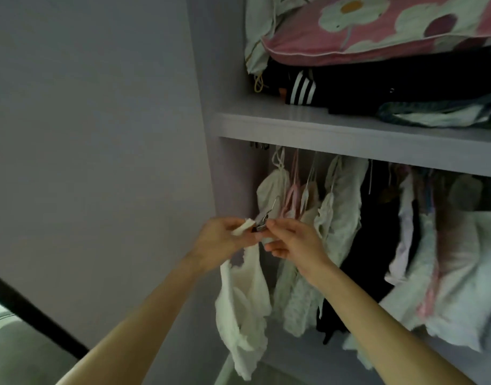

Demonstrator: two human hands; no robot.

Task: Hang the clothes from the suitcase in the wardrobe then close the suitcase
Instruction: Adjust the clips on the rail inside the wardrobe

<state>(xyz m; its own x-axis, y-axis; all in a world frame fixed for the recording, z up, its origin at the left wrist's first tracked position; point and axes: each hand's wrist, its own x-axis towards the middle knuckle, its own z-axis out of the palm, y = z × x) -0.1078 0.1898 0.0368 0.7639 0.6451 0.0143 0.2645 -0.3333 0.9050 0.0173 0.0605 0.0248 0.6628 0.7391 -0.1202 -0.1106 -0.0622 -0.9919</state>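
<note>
Fingers (pixel 279 225) tight on clip (pixel 260 227), garment (pixel 243 301)

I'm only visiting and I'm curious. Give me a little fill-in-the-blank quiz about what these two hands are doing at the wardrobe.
1. The thin frilly-edged garment hanging from the left hand is ____ in colour.
2. The right hand pinches the small metal ____ of a wire hanger.
3. The pink flowered pillow rests on folded black clothes lying on the ____ above the row of hanging clothes.

Missing words: white; clip; shelf.
</note>
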